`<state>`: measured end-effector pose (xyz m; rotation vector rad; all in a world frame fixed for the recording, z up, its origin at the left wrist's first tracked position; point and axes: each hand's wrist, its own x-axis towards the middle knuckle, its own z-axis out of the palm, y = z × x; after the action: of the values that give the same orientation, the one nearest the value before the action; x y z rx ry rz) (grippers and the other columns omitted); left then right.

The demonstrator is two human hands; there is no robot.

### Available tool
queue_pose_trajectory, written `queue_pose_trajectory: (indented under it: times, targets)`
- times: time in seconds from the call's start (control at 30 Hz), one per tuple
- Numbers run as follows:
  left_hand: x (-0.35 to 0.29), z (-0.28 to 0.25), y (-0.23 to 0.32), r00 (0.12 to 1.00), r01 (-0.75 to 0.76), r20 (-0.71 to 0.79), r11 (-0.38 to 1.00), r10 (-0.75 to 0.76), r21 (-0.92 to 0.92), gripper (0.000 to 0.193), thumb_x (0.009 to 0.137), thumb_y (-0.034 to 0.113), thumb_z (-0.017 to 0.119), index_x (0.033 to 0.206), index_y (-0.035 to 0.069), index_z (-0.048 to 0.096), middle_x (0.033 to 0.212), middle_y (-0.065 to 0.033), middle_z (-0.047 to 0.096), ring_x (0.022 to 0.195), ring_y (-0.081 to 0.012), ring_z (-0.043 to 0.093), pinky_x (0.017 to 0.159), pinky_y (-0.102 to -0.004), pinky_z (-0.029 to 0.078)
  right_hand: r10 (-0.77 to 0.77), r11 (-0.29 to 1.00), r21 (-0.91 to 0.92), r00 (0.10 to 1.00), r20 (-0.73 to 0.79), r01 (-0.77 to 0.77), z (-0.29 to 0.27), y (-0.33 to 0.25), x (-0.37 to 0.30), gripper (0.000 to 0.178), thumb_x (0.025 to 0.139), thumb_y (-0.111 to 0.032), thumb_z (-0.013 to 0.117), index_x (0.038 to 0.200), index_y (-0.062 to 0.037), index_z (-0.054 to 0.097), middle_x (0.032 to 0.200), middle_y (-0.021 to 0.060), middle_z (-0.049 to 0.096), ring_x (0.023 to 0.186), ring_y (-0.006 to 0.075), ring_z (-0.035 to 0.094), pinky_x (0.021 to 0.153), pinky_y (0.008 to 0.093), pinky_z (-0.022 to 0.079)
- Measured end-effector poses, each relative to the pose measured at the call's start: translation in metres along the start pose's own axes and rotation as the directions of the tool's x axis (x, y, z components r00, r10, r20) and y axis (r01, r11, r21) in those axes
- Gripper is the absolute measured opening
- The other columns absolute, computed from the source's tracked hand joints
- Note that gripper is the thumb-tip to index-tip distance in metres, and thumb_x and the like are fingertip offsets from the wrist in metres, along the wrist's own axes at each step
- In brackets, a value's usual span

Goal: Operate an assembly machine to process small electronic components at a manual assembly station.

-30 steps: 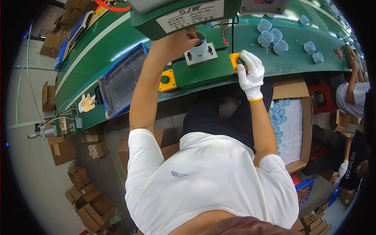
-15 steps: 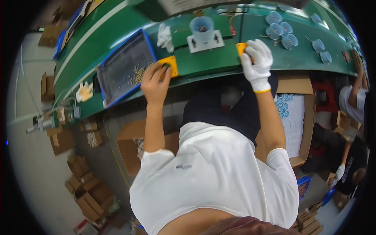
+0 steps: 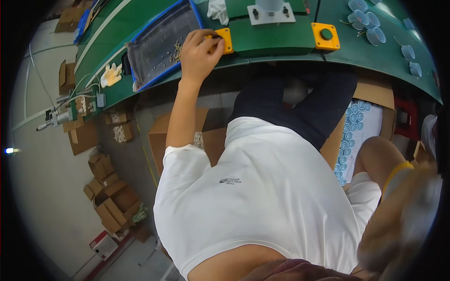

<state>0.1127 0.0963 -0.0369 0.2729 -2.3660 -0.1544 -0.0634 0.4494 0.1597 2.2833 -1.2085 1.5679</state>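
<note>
View: head camera, looking down over the person's chest to a green table (image 3: 262,47) at the top of the picture.

Left hand (image 3: 199,54): it lies on the left yellow button box (image 3: 224,38) at the near edge of the table. The fingers (image 3: 213,40) bend over the box and cover the button itself.

Grip of left hand: half closed, curled on top of the box and touching it. I cannot tell if it presses or only rests, and I see nothing held inside it.

Direction from the grip: the box is directly under the fingertips, slightly to the right of the palm. Just to the left of the hand lies a blue-framed tray (image 3: 161,44) with small pale parts; its long axis goes slanted, from lower left to upper right (the wrist almost touches its near corner).

Right hand (image 3: 408,215): in a white glove with a yellow cuff, low at the right edge of the picture, blurred and very near to the camera. How far its grip is open I cannot tell, and no object is visible in it.

Right yellow button box (image 3: 326,36): free, nothing on it, its dark button visible. It is well apart from the right hand.

Which hand is nearer: the left one, by far, for both boxes.

Between the boxes: a grey plate with a round post (image 3: 272,10), farther back on the table.

Far right of the table: a group of small pale-blue round caps (image 3: 365,21).
</note>
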Motion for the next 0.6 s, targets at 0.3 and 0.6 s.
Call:
queue_pose_trajectory:
  times: [0.3,0.6]
  targets:
    - [-0.008,0.008,0.005,0.999,0.041,-0.033,0.997,-0.044,-0.069,0.007,0.086,0.007,0.086,0.091,0.003,0.082,0.106,-0.0102,0.079,0.1,-0.0319,0.073,0.088,-0.0438,0.058,0.201,0.82,-0.493,0.953,-0.227,-0.291,-0.005,0.11,-0.086,0.029,0.093,-0.012,0.075,0.12,-0.0025,0.079,0.116,0.0206,0.079,0.109,0.0403,0.076,0.1,0.047,0.06]
    - [0.001,-0.001,-0.007,0.995,0.098,0.047,0.976,-0.09,-0.195,0.007,0.089,0.01,0.084,0.09,0.003,0.08,0.105,-0.0082,0.079,0.1,-0.0312,0.073,0.088,-0.0424,0.058,0.383,0.702,-0.52,0.873,-0.301,-0.487,0.029,0.179,-0.142,0.023,0.097,-0.012,0.068,0.112,0.0003,0.078,0.104,0.0183,0.08,0.106,0.0371,0.076,0.096,0.0469,0.059]
